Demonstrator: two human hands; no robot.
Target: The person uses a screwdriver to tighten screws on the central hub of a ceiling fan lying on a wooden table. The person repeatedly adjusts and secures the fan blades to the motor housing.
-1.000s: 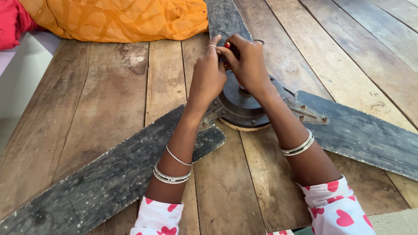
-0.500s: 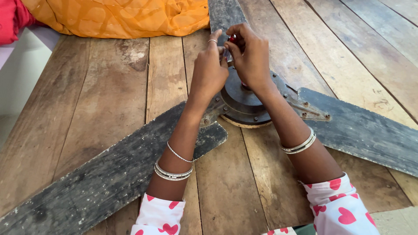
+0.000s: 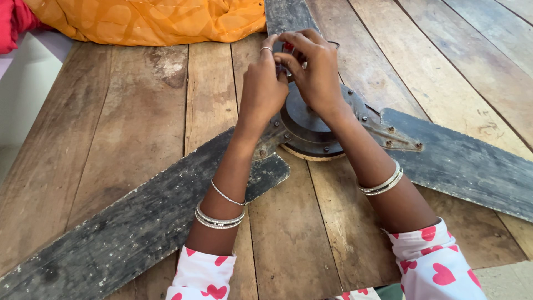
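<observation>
Left hand: my fingers were pinched together on a small red part above the fan motor.
Right hand: curled over the same part from the other side, fingertips closed on it (how much of it they covered, I could not tell).
Change: compared with a second ago, both hands had crept a little farther up from the hub, toward the far blade.
Meaning: I judged the fiddly work at the hub's top was under way, not finished.
Fan: it lay flat on the plank table, near blade under my left arm.
Beyond: orange cloth.
</observation>
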